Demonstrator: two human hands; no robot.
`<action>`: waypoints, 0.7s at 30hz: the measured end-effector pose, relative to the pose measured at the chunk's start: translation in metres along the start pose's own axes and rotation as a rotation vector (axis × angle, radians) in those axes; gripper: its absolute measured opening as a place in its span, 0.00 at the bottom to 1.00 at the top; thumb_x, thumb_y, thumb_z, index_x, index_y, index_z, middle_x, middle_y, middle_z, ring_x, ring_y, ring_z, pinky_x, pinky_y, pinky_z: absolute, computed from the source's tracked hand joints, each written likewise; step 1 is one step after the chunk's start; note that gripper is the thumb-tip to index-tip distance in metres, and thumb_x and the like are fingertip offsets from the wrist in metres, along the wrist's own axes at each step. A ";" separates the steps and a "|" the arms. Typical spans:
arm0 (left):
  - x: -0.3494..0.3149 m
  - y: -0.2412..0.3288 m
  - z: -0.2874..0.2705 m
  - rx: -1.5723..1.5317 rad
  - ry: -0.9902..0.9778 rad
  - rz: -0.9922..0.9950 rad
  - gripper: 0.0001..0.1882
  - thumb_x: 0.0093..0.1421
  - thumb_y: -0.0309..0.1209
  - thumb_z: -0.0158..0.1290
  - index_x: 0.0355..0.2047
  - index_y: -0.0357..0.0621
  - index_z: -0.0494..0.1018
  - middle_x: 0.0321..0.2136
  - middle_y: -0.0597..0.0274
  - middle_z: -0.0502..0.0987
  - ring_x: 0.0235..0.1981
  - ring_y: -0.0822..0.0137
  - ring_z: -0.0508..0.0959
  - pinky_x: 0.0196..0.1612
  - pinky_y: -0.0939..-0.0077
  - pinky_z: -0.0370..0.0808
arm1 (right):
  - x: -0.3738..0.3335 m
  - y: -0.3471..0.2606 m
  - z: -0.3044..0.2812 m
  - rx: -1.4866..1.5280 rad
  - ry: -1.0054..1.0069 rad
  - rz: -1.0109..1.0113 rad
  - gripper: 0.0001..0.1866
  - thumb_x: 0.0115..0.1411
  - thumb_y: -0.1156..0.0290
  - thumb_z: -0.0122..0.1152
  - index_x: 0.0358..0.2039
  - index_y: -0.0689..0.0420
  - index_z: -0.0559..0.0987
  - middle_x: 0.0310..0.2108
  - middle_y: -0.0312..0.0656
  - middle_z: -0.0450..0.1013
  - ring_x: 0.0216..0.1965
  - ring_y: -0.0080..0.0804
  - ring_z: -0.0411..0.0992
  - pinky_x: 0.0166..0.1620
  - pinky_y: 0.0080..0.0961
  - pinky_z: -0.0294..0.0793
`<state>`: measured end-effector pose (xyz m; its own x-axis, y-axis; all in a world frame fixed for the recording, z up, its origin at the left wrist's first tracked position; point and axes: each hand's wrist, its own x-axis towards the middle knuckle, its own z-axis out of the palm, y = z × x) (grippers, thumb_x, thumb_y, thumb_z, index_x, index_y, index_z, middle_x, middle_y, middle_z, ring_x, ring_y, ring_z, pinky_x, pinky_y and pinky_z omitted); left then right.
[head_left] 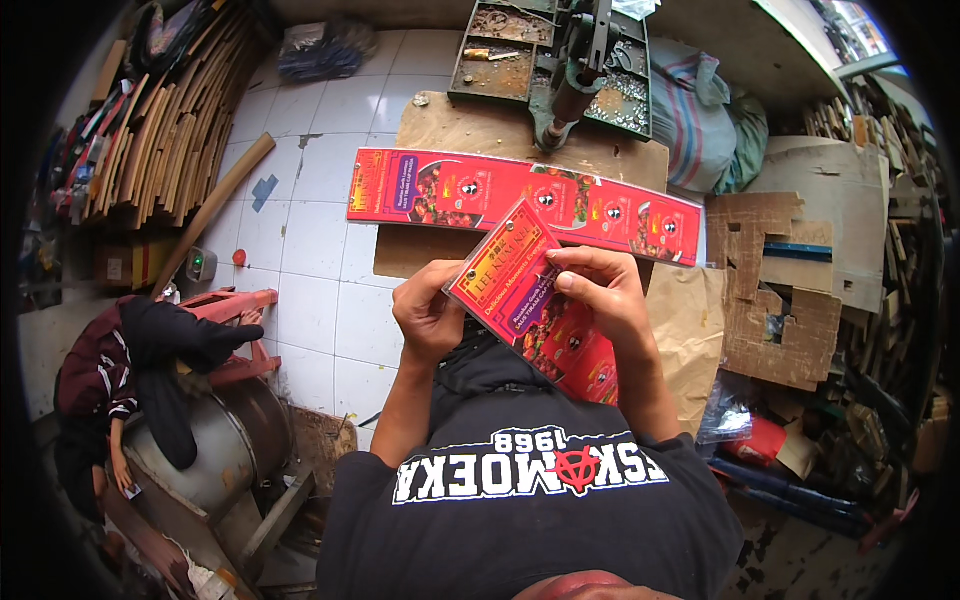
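Left hand and right hand pinching red printed strip, partly hiding matching strip lying across wooden board; metal press, compartmented tray standing beyond.

The red card hid a bit of the long red strip behind it. The right hand covered part of the card's edge, and some fingertips of the left hand were tucked out of sight. The strip hid part of the wooden surface below it. The top edge cut off the tray and the metal post; the shiny bits were too small to tell. Another person's hand had a tiny pale thing, maybe paper. The wood pile faded into darkness.
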<state>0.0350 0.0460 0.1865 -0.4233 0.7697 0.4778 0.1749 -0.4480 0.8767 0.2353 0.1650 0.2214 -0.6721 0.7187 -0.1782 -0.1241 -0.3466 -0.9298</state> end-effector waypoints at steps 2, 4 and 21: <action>0.001 0.000 0.004 0.152 0.076 0.065 0.10 0.56 0.15 0.54 0.39 0.29 0.76 0.33 0.47 0.80 0.33 0.63 0.81 0.36 0.77 0.77 | 0.001 0.006 0.001 -0.031 0.018 -0.022 0.15 0.58 0.79 0.63 0.47 0.66 0.79 0.37 0.39 0.79 0.33 0.17 0.74 0.36 0.16 0.75; 0.000 -0.003 0.004 0.300 0.124 0.140 0.09 0.54 0.16 0.55 0.37 0.30 0.75 0.32 0.47 0.80 0.32 0.61 0.82 0.35 0.76 0.77 | 0.001 0.005 0.001 -0.002 0.001 0.030 0.15 0.58 0.78 0.63 0.46 0.66 0.80 0.36 0.39 0.79 0.33 0.17 0.74 0.36 0.16 0.75; -0.028 -0.027 0.011 -0.546 0.282 -0.268 0.08 0.63 0.29 0.53 0.37 0.36 0.69 0.30 0.61 0.74 0.31 0.74 0.75 0.35 0.80 0.72 | 0.004 0.016 0.007 -0.041 -0.017 0.111 0.15 0.59 0.79 0.62 0.47 0.66 0.79 0.37 0.40 0.79 0.36 0.18 0.75 0.42 0.18 0.76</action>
<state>0.0520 0.0414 0.1502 -0.6187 0.7713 0.1495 -0.4124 -0.4808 0.7738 0.2256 0.1579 0.2085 -0.6922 0.6670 -0.2756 -0.0188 -0.3985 -0.9170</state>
